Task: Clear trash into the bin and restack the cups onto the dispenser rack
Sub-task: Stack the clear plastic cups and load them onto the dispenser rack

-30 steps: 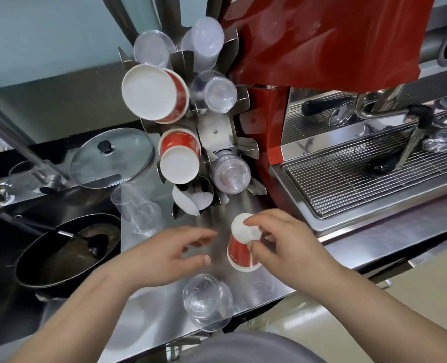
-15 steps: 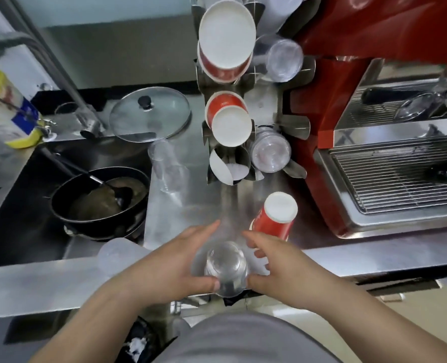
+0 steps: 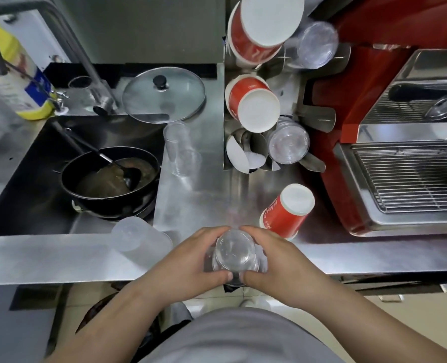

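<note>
Clear plastic cup (image 3: 235, 251) stands inverted at the near counter (image 3: 60, 255) edge. Left hand (image 3: 188, 260) and right hand (image 3: 274, 260) grip its sides, fingers curled around it.

- Two bare forearms, no sleeves anywhere along them up to the frame's lower corners.
- Left hand (image 3: 188, 260) bare: no glove, ring or watch to be seen.
- Right hand (image 3: 272, 260) bare likewise, wrist without band or bracelet.
- Short, plain thumbnails visible on both thumbs, unpainted.
- Grey garment (image 3: 233, 336) over the torso, below and between the two forearms, plain cloth with no print, logo or buttons in sight.
- Soft folds across the grey garment, its upper edge rounded, just below the wrists.
</note>
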Tool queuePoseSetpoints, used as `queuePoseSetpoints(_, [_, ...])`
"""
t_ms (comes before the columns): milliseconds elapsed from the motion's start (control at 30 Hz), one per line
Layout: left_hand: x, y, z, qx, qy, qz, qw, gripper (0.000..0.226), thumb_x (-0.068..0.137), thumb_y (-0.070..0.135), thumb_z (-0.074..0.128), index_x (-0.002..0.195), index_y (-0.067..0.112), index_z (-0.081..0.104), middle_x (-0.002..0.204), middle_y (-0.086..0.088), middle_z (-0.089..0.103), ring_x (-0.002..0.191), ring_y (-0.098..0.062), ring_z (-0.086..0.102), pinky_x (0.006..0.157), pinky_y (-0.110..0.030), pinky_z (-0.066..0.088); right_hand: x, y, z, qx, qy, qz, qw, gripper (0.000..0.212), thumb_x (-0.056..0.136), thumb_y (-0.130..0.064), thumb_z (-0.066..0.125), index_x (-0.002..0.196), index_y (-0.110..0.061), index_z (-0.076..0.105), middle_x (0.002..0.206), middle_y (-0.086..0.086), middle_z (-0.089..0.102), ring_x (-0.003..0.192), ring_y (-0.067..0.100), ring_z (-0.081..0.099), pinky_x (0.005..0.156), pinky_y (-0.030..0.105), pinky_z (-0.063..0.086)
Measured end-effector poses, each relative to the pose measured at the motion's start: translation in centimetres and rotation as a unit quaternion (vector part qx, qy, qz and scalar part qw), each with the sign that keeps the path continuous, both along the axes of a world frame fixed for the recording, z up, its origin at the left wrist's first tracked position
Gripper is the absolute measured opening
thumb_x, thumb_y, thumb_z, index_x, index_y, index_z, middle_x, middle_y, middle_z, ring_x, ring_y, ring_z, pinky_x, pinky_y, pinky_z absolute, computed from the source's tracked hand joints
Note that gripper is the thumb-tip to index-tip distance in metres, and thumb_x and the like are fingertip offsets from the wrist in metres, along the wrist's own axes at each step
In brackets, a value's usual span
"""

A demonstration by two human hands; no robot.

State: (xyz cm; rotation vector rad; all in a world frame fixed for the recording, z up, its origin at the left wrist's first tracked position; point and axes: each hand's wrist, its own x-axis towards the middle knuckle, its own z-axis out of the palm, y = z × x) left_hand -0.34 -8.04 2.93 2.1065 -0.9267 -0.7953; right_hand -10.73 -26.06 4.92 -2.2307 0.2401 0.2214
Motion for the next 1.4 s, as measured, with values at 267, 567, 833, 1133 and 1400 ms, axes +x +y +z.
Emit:
queuePoseSetpoints(267, [1.3,2.4,4.3,-0.089,0.023,0.051,0.994,0.064,0.076,0.04,0.073,0.133,0.047,0.045,0.129,0.025,0.057,0.124,0.0,0.053,0.101,-0.036,0.048,1.9,1.1,3.9,0.042,-0.049,-0.007,0.998,0.063,0.073,-0.044,0.074,0.129,-0.042,0.046,0.126,-0.022,0.056,0.12,-0.004,0.049,0.1,0.023,0.042])
queuePoseSetpoints(567, [4.0,6.0,8.9,-0.176,0.0,0.097,0.98,0.061,0.082,0.041,0.064,0.139,0.042,0.044,0.131,0.012,0.06,0.127,-0.018,0.054,0.099,-0.046,0.05,5.3,3.8,8.7,0.117,-0.143,0.006,0.983,0.057,0.067,-0.05,0.069,0.121,-0.05,0.05,0.121,-0.023,0.061,0.117,0.003,0.057,0.1,0.036,0.046])
queuePoseSetpoints(833, [6.6,8.4,11.3,-0.203,-0.003,0.095,0.975,0.059,0.088,0.033,0.059,0.144,0.02,0.044,0.134,0.002,0.06,0.127,-0.027,0.055,0.1,-0.055,0.047,8.7,6.0,9.9,0.127,-0.18,0.011,0.975,0.062,0.067,-0.049,0.069,0.125,-0.044,0.05,0.122,-0.018,0.06,0.116,0.007,0.057,0.1,0.037,0.047])
queuePoseSetpoints(1133, [6.2,10.9,9.8,-0.233,0.036,0.095,0.967,0.052,0.089,0.047,0.062,0.138,0.035,0.049,0.133,0.0,0.061,0.124,-0.028,0.058,0.097,-0.058,0.048,9.1,8.2,9.5,0.107,-0.143,0.035,0.983,0.053,0.064,-0.051,0.067,0.115,-0.053,0.051,0.115,-0.023,0.061,0.112,0.002,0.057,0.093,0.031,0.05])
queuePoseSetpoints(1400, [7.5,12.0,9.8,-0.263,0.053,0.106,0.957,0.057,0.089,0.046,0.063,0.14,0.024,0.048,0.134,-0.008,0.06,0.123,-0.034,0.057,0.096,-0.062,0.047,10.2,9.5,9.6,0.126,-0.156,0.032,0.979,0.051,0.064,-0.05,0.068,0.113,-0.053,0.052,0.113,-0.021,0.061,0.111,0.005,0.058,0.094,0.034,0.049])
